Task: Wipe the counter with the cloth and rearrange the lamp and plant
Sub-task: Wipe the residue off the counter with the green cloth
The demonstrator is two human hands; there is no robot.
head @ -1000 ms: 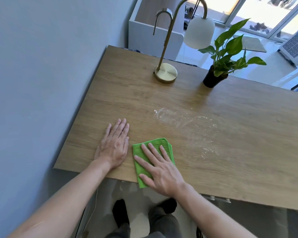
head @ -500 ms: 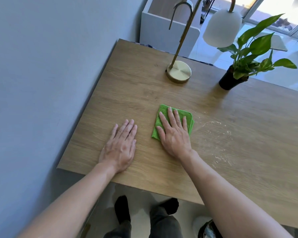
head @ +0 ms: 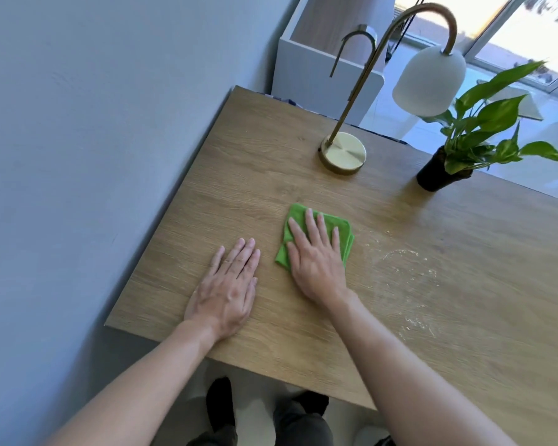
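Observation:
My right hand (head: 316,257) lies flat with straight fingers on a folded green cloth (head: 298,217), pressing it onto the wooden counter (head: 255,175). My left hand (head: 227,289) rests flat on the bare wood just left of the cloth, near the front edge. A brass lamp (head: 343,152) with a curved stem and a white shade stands at the back of the counter. Right of it is a leafy plant in a black pot (head: 432,177). A pale powdery smear (head: 409,278) covers the wood right of the cloth.
A grey wall (head: 94,140) runs along the counter's left edge. Behind the counter stands a white cabinet with a curved tap (head: 355,46), and bright windows are at the far right. My feet show on the floor below the front edge.
My right hand slid the cloth from the front edge up and to the right, toward the counter's middle, and has since stayed about there. My left hand stayed flat in place.

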